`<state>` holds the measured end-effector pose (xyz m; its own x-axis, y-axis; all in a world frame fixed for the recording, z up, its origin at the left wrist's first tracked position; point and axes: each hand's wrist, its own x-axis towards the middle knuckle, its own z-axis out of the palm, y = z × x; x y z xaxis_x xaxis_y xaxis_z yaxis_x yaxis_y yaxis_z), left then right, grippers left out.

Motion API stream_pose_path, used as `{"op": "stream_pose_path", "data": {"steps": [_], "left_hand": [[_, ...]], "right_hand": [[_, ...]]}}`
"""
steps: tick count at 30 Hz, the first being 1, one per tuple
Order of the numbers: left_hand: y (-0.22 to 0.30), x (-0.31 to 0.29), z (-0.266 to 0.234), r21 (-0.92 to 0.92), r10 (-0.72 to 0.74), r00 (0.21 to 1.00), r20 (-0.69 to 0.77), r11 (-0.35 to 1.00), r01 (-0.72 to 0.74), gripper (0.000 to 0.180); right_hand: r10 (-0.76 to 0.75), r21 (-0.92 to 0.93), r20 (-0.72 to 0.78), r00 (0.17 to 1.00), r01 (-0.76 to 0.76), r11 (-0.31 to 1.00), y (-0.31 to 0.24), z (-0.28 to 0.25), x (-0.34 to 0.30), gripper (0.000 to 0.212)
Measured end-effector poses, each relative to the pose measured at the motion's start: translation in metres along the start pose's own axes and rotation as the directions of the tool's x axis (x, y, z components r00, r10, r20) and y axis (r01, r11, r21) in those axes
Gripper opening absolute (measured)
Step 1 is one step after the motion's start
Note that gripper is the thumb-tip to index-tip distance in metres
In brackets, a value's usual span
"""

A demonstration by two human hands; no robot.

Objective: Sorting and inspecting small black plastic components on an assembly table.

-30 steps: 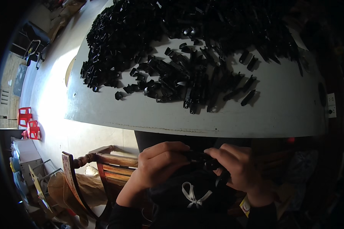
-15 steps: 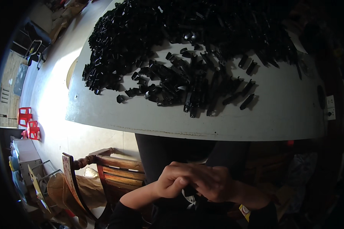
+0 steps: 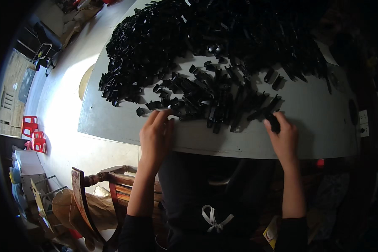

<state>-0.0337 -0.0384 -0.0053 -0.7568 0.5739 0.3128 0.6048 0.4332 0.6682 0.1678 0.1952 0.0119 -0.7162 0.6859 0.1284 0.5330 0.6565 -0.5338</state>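
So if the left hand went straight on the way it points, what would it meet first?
Probably the loose black pieces just beyond the left hand on the table; depth is unclear, so its fingers may be touching one.

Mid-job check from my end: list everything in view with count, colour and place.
Piled parts: too many to count, black, far side of the table
Loose parts: many, black, scattered nearer the person
Table: one, pale grey, centre
Stools: two, red, far left
Wooden chair: one, brown, lower left
Sack-like cloth: one, brown, by that chair
Wall sockets: two, white, right edge
Package: one, yellow and white, lower right
Background clutter at left and dark right margin: not countable
Drawstring: one, white, person's clothing
Sleeves: two, black, lower edge
Left hand: one, bare, at the loose parts, grip unclear
Right hand: one, bare, right of centre, fingers on a black part
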Motion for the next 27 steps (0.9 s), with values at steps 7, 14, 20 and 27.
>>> {"op": "stream_pose_path", "data": {"steps": [7,14,20,27], "left_hand": [[-0.005,0.004,0.000,0.190,0.032,0.994,0.109,0.980,-0.052,0.012],[0.024,-0.028,-0.014,-0.355,0.057,0.994,0.096,0.935,-0.019,0.018],[0.053,-0.043,-0.017,-0.455,0.207,0.960,0.189,0.885,-0.101,0.019],[0.057,-0.050,-0.016,-0.514,0.315,0.923,0.220,0.842,-0.165,0.028]], "right_hand": [[-0.003,-0.220,-0.002,1.000,0.002,0.975,0.006,0.002,-0.018,0.025],[-0.104,0.108,0.014,0.994,0.102,0.989,-0.012,-0.009,-0.051,0.022],[-0.478,0.453,0.047,0.877,0.407,0.793,-0.053,-0.011,-0.063,0.035],[-0.544,0.443,0.024,0.839,0.479,0.758,-0.063,-0.019,-0.063,0.047]]}}
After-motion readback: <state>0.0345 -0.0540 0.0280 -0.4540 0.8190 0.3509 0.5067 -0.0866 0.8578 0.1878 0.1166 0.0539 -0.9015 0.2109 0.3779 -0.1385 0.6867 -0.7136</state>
